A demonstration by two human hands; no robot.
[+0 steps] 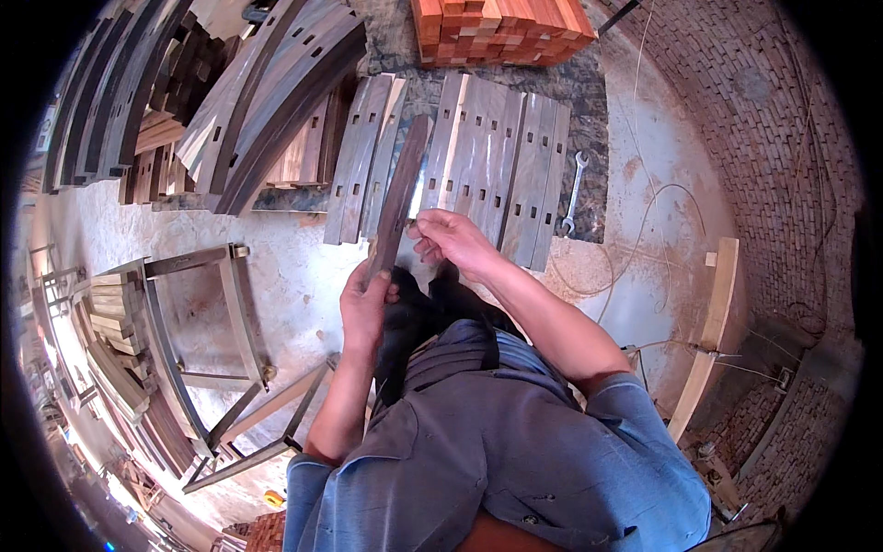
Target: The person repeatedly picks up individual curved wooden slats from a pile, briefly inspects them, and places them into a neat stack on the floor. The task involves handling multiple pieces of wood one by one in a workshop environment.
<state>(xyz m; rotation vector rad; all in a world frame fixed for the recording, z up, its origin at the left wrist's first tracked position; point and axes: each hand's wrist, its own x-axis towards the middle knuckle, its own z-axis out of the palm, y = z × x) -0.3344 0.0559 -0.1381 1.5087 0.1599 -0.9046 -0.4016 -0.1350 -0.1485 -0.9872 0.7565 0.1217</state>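
Observation:
A dark brown wooden slat [403,198] stands tilted in front of me, its lower end gripped by my left hand [366,304] with the fingers wrapped round it. Just right of the slat is my right hand [452,241], its fingers curled in. Whatever those fingers hold, if anything, is hidden. Beyond both hands lie grey-brown boards with small rectangular slots [474,138], laid side by side. Another group of slotted boards [363,156] lies left of the slat.
A double-ended wrench [576,195] lies right of the boards. Reddish wood blocks [501,32] are stacked at the far side. Long dark boards [285,101] are piled at far left. A wooden frame [198,322] stands on the left, and a pale post [708,336] on the right.

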